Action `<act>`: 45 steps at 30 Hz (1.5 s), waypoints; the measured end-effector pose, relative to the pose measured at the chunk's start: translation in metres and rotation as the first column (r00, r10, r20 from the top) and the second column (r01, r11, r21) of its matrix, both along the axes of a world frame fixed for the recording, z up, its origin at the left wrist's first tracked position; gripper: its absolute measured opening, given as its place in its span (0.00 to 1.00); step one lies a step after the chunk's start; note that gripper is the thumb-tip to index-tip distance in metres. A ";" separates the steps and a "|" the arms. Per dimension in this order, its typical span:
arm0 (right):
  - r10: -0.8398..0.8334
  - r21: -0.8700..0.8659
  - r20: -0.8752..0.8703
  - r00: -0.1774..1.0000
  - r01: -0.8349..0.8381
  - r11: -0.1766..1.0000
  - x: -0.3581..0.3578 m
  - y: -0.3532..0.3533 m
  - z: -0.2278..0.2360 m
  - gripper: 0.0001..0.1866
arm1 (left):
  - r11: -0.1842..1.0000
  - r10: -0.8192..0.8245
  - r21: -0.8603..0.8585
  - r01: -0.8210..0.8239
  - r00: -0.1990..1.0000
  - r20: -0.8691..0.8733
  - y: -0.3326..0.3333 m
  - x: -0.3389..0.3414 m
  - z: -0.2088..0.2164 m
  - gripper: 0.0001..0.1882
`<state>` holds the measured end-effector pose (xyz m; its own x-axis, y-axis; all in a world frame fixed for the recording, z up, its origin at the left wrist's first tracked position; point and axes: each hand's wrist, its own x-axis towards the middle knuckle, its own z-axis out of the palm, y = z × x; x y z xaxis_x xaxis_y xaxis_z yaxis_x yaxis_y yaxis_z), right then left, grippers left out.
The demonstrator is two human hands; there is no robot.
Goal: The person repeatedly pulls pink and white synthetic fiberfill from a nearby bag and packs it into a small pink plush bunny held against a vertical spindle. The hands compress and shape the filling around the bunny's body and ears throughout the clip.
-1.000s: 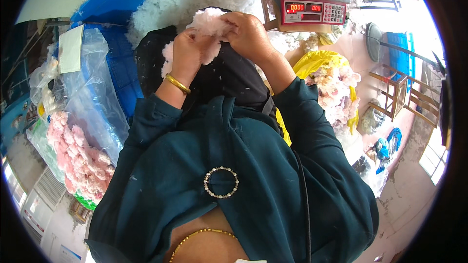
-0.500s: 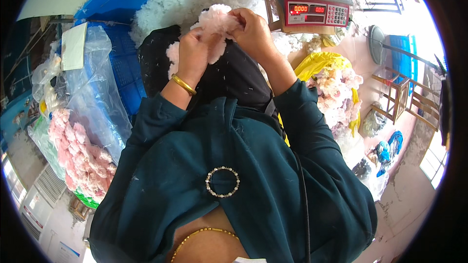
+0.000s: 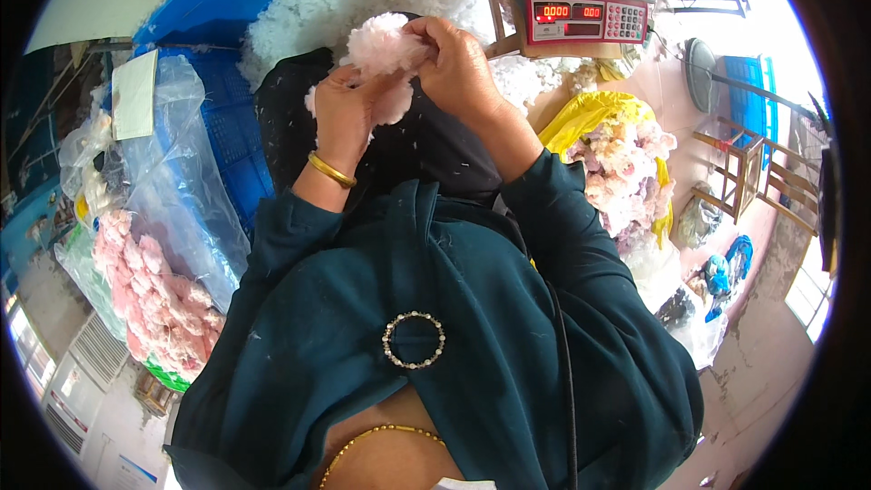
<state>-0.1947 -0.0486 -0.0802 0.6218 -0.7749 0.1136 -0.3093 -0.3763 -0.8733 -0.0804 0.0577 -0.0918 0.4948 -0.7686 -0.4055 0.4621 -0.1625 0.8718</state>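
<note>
Over my lap, both hands hold a pale pink fluffy plush piece [image 3: 386, 44]. My left hand [image 3: 347, 118] has its fingers round the lower left side, the thumb pressed to the fluff. Pinching the upper right edge is my right hand [image 3: 458, 68], its fingers bent and the knuckles up. Part of the piece hangs below, between the two hands. Whether the piece has an opening is hidden by the fingers. Just beyond it lies a large heap of loose white fibre stuffing [image 3: 336, 0]. Bits of white fluff cling to my black trousers [image 3: 435, 150].
A red digital scale [image 3: 590, 23] stands at the far right. Close on my right, a yellow bag [image 3: 576, 118] holds pale pink plush pieces [image 3: 626, 172]. To my left are clear plastic sheeting [image 3: 168, 181], a blue crate [image 3: 234, 136] and more pink plush pieces [image 3: 154, 295]. A wooden stool [image 3: 739, 172] stands farther right.
Both hands and the pink piece have shifted slightly left. My left hand has turned, its thumb now lying along the fluff; the right hand still pinches the upper edge.
</note>
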 end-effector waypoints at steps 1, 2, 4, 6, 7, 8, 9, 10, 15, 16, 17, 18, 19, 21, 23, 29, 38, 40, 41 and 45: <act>-0.009 0.022 0.001 1.000 0.009 1.000 0.000 0.000 0.000 0.17 | 1.000 0.009 0.003 -0.009 1.000 0.030 0.002 0.000 -0.005 0.07; -0.018 0.044 0.002 1.000 0.018 0.999 -0.001 -0.001 -0.002 0.17 | 1.000 0.018 0.005 -0.019 0.995 0.098 0.003 -0.002 -0.010 0.07; -0.024 0.070 0.003 1.000 0.024 0.997 0.000 -0.002 -0.003 0.17 | 0.999 0.039 0.003 -0.040 0.971 0.237 0.003 -0.002 -0.014 0.08; -0.022 0.084 -0.007 1.000 0.023 0.996 -0.002 -0.001 -0.004 0.18 | 0.998 0.050 -0.035 -0.046 0.991 0.128 0.002 -0.002 -0.010 0.08; -0.028 0.093 -0.004 1.000 0.028 0.995 -0.002 -0.001 -0.005 0.18 | 0.997 0.053 -0.053 -0.049 0.996 0.070 0.001 -0.004 -0.007 0.08; -0.033 0.103 -0.002 0.999 0.033 0.994 -0.002 -0.002 -0.007 0.18 | 0.997 0.052 -0.053 -0.050 0.998 0.042 0.001 -0.005 -0.005 0.08; -0.038 0.111 0.003 0.999 0.037 0.993 -0.002 -0.003 -0.009 0.19 | 0.997 0.053 -0.054 -0.052 0.998 0.016 0.001 -0.004 -0.004 0.08; -0.033 0.133 0.021 0.999 0.030 0.991 -0.003 -0.003 -0.010 0.19 | 0.997 0.053 -0.056 -0.054 0.999 -0.010 0.000 -0.003 -0.003 0.08; -0.013 0.230 0.089 0.996 -0.008 0.973 -0.005 -0.005 -0.003 0.16 | 0.999 0.031 -0.039 -0.030 0.999 0.023 0.001 -0.003 0.000 0.09; -0.008 0.225 0.088 0.996 -0.012 0.974 -0.004 -0.005 -0.001 0.15 | 0.997 0.041 -0.069 -0.040 0.999 0.014 0.000 -0.003 0.001 0.09; -0.002 0.220 0.087 0.996 -0.017 0.975 -0.003 -0.005 0.000 0.15 | 0.994 0.065 -0.087 -0.067 0.998 -0.027 -0.001 -0.005 0.002 0.09; -0.001 0.214 0.084 0.996 -0.017 0.977 -0.003 -0.004 0.001 0.15 | 0.990 0.083 -0.105 -0.091 0.994 -0.072 -0.003 -0.006 0.003 0.10; -0.020 0.192 0.082 0.996 0.004 0.981 -0.002 -0.001 -0.001 0.15 | 0.986 0.101 -0.122 -0.115 0.988 -0.116 -0.004 -0.007 0.004 0.10; -0.051 0.150 0.079 0.996 0.038 0.988 0.002 0.006 -0.007 0.16 | 0.982 0.120 -0.134 -0.134 0.987 -0.106 -0.006 -0.009 0.004 0.09; -0.060 0.109 0.085 0.995 0.051 0.993 0.003 0.006 -0.004 0.13 | 0.978 0.132 -0.154 -0.140 0.990 -0.058 -0.006 -0.009 0.003 0.09; -0.065 0.119 0.036 0.997 0.060 0.991 0.001 0.009 -0.006 0.10 | 0.993 0.079 -0.099 -0.062 0.979 0.185 -0.007 -0.010 0.007 0.12; -0.122 0.103 0.097 0.988 0.112 0.988 0.002 0.012 -0.009 0.13 | 0.994 0.062 -0.073 -0.076 0.983 -0.173 -0.011 -0.003 0.015 0.10; -0.134 0.141 0.161 0.978 0.111 0.984 0.004 0.014 -0.005 0.14 | 0.988 0.108 -0.073 -0.133 0.956 -0.272 -0.013 -0.005 0.018 0.09; -0.141 0.154 0.156 0.978 0.117 0.981 0.005 0.014 -0.007 0.14 | 0.989 0.103 -0.076 -0.128 0.957 -0.271 -0.014 -0.006 0.019 0.08; -0.201 0.323 0.228 0.953 0.121 0.939 0.008 0.018 -0.020 0.16 | 0.989 0.105 -0.092 -0.113 0.990 -0.094 -0.016 -0.011 0.015 0.08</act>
